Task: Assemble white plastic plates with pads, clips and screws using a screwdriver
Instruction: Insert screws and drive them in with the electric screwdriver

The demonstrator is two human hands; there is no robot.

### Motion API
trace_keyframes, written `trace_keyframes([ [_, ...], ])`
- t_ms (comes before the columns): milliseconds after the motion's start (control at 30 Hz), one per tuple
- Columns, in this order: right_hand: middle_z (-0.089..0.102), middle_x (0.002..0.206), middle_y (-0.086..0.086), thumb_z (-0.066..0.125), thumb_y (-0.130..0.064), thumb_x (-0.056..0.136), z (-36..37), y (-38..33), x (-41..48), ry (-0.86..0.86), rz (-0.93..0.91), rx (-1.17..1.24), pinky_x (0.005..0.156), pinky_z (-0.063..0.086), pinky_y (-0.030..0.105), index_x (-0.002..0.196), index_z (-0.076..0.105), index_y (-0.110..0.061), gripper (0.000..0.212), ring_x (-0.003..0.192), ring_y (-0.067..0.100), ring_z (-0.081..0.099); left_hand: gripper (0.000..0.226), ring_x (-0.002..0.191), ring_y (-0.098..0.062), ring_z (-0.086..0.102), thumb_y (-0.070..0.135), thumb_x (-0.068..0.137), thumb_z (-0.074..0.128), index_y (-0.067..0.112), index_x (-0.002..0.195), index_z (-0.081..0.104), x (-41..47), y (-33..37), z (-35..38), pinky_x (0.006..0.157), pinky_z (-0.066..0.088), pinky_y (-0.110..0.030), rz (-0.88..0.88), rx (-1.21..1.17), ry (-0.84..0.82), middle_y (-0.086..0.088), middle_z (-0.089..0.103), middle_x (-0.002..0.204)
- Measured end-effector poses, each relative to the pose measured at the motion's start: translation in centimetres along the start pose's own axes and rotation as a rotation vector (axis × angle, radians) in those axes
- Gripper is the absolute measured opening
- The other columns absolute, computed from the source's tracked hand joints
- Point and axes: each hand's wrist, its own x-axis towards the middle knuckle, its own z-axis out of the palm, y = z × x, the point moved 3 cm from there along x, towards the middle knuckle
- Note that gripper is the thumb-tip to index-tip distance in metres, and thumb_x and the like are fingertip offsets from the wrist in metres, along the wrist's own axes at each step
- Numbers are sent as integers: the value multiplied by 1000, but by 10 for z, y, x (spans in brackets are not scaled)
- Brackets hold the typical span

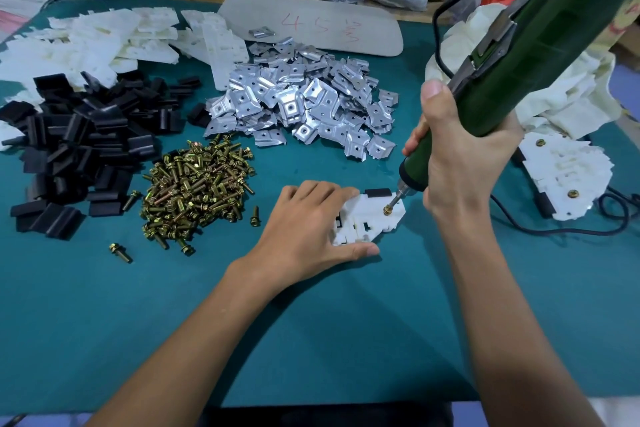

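Observation:
A white plastic plate lies flat on the teal table, a black pad clipped on its far edge. My left hand holds the plate down, fingers across its left side and thumb along its near edge. My right hand grips a green electric screwdriver, tilted, with its bit on a brass screw in the plate's right part.
Black pads are heaped at the left, brass screws in the middle, metal clips behind them. Bare white plates lie at the back left. Assembled plates stack at the right near a black cable.

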Motion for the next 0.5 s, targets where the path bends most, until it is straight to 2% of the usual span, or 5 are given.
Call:
trace_keyframes([
  [167, 57, 60, 2, 75, -23, 83, 0, 1, -2, 15, 4, 3, 46, 46, 31, 79, 57, -13, 21, 40, 22, 48, 90, 124, -14, 45, 90, 76, 39, 30, 143, 47, 0, 1, 1, 102, 33, -35, 1, -6, 10, 11, 56, 130],
  [367, 59, 69, 0, 86, -35, 81, 3, 0, -5, -17, 11, -40, 49, 49, 30, 87, 60, -11, 36, 49, 27, 52, 90, 122, -14, 44, 90, 76, 38, 31, 144, 45, -1, 0, 1, 101, 33, -34, -4, 7, 17, 11, 56, 130],
  [500, 56, 68, 0, 82, -26, 82, 3, 0, -5, -48, -1, -42, 50, 49, 30, 90, 58, -13, 28, 50, 24, 50, 91, 123, -14, 44, 90, 77, 39, 30, 145, 44, -1, 1, 1, 102, 34, -36, -8, 7, 14, 10, 56, 130],
])
